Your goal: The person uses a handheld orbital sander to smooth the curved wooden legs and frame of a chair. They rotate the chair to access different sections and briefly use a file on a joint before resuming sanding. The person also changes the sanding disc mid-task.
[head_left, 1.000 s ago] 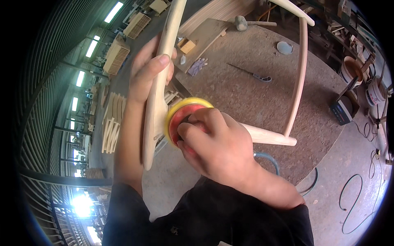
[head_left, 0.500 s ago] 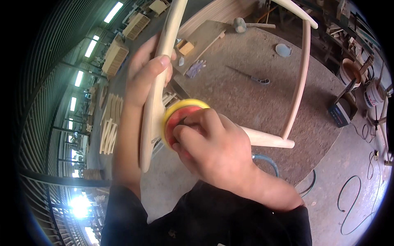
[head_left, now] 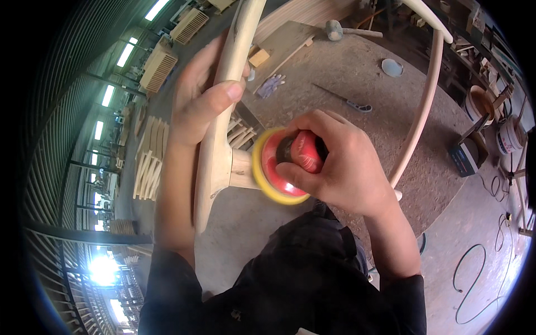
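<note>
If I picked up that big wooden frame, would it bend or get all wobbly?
The wooden frame would probably stay stiff: its bars look solid. It might tip or twist if you gripped just one side, where the left hand is, since other bars reach far to the right. Its surface looks smooth, so it could feel slightly slippery.

No text, number or sign can be read with certainty; only marks too small or blurred to make out show. The red top of the round sander (head_left: 306,153) bears pale, thin markings. On the dark open box (head_left: 463,158) at the right of the surface (head_left: 413,148), a blue side panel carries small pale print. The white bucket (head_left: 507,139) beyond it has blue and reddish printing on its wall. A small pale mark stands on the black shirt (head_left: 251,304).
</note>
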Action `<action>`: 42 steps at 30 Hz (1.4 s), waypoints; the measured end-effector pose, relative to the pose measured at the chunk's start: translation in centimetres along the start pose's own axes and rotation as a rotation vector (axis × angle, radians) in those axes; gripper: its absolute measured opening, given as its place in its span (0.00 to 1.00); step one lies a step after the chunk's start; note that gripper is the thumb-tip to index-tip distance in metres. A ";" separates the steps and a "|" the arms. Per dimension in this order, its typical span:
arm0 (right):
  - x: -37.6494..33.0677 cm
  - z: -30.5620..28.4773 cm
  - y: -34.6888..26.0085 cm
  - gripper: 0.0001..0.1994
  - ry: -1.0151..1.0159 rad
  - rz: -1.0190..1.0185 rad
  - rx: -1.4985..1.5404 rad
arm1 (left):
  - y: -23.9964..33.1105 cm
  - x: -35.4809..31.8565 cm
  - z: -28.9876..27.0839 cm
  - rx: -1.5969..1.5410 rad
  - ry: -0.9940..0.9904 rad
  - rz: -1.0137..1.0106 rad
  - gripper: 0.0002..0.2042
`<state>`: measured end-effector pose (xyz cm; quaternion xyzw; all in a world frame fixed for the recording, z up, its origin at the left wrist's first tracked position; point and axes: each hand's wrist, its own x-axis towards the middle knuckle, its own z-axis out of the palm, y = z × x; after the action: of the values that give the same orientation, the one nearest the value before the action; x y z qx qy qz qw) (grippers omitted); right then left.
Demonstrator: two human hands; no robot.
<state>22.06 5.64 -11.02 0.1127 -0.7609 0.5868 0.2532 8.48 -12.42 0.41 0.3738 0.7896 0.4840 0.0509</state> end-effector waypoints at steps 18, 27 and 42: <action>-3.6 -2.1 0.9 0.23 0.036 0.220 -0.351 | -0.6 -1.6 -1.3 -0.181 -0.041 0.019 0.52; -21.3 -7.6 7.5 0.24 0.563 0.826 -0.693 | -4.1 -1.4 -3.5 -0.156 -0.098 0.046 0.50; -34.6 -4.1 19.2 0.23 0.776 1.108 -0.950 | -8.6 -2.4 -6.6 -0.130 -0.171 0.096 0.36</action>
<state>43.37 10.72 -44.18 -0.6086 -0.7315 0.2398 0.1925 2.64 -20.87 -3.66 0.4471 0.7305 0.5024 0.1187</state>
